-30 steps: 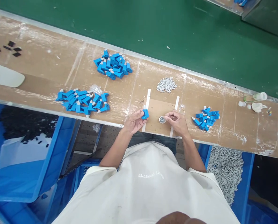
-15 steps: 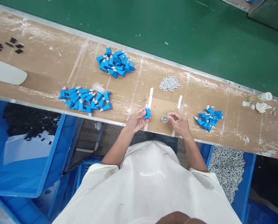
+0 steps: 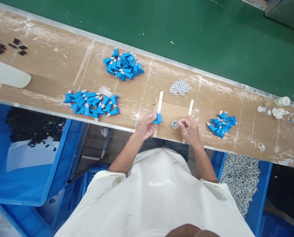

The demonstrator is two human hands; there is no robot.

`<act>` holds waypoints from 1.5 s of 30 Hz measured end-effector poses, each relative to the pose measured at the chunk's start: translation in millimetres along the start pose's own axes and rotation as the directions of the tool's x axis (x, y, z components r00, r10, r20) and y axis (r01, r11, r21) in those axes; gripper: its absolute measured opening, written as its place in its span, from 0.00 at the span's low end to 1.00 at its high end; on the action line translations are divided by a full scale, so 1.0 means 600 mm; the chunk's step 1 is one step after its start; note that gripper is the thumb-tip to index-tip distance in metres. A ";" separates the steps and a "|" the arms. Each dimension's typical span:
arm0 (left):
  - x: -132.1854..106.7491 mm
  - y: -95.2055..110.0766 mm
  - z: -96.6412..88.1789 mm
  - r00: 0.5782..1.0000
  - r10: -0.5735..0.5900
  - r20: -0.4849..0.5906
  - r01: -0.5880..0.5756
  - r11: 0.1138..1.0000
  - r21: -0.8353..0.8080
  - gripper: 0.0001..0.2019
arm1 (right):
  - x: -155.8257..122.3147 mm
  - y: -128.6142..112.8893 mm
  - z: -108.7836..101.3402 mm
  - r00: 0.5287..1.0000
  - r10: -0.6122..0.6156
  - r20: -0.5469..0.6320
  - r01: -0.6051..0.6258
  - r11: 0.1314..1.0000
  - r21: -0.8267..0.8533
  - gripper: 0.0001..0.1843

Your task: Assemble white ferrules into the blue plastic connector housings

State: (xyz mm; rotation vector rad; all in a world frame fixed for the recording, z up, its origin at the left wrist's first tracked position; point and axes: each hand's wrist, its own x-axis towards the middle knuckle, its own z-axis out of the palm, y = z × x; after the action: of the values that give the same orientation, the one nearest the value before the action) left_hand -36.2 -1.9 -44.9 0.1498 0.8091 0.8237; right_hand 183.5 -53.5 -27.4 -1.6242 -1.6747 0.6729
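My left hand (image 3: pixel 146 127) is closed on a small blue plastic block (image 3: pixel 158 119), held between thumb and fingers over the left white strip (image 3: pixel 160 101) of a cardboard sheet (image 3: pixel 170 131). My right hand (image 3: pixel 190 131) is pinched at the edge of a small round white-rimmed dish (image 3: pixel 173 126) with something clear or greyish inside. What the pinch holds, if anything, is too small to make out. Past the sheet lies a heap of small grey pieces (image 3: pixel 180 87).
Blue blocks with pale tips lie in heaps at far left (image 3: pixel 123 65), near left (image 3: pixel 91 103) and right (image 3: pixel 222 124). A clear plastic cup (image 3: pixel 105 91) touches the near-left heap. A bottle (image 3: pixel 280 101) lies farther right. Blue bins hold black pieces (image 3: pixel 30 125) and grey pieces (image 3: pixel 240 181).
The blue block in my left hand has turned slightly and shifted a little to the right. My right hand stays at the dish. The whole view has shifted slightly.
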 end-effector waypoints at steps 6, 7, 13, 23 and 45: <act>-0.028 -0.007 0.029 0.990 -0.111 0.091 0.113 0.994 -0.015 0.07 | 0.003 0.012 -0.011 0.926 0.376 0.032 -0.340 0.794 0.504 0.22; -0.032 -0.011 0.033 0.986 -0.134 0.099 0.135 0.991 -0.006 0.08 | 0.004 0.012 -0.013 0.918 0.394 0.045 -0.346 0.740 0.577 0.23; -0.041 -0.035 0.054 0.970 -0.179 0.167 0.174 0.984 0.041 0.13 | 0.001 -0.021 -0.042 0.935 0.352 0.048 -0.277 0.638 0.719 0.22; -0.056 -0.040 0.074 0.942 -0.190 0.276 0.173 0.981 0.086 0.21 | -0.033 -0.110 -0.062 0.947 0.003 -0.320 0.101 0.946 0.309 0.04; -0.053 -0.038 0.075 0.944 -0.188 0.271 0.164 0.980 0.111 0.22 | -0.026 -0.117 -0.066 0.915 -0.371 -0.161 0.351 0.926 -0.139 0.09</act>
State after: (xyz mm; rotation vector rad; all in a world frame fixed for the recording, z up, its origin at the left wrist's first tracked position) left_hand -4.4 -31.7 -4.7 0.2615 0.5807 0.5817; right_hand 169.6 -78.7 49.2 -1.3454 -1.8304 0.2423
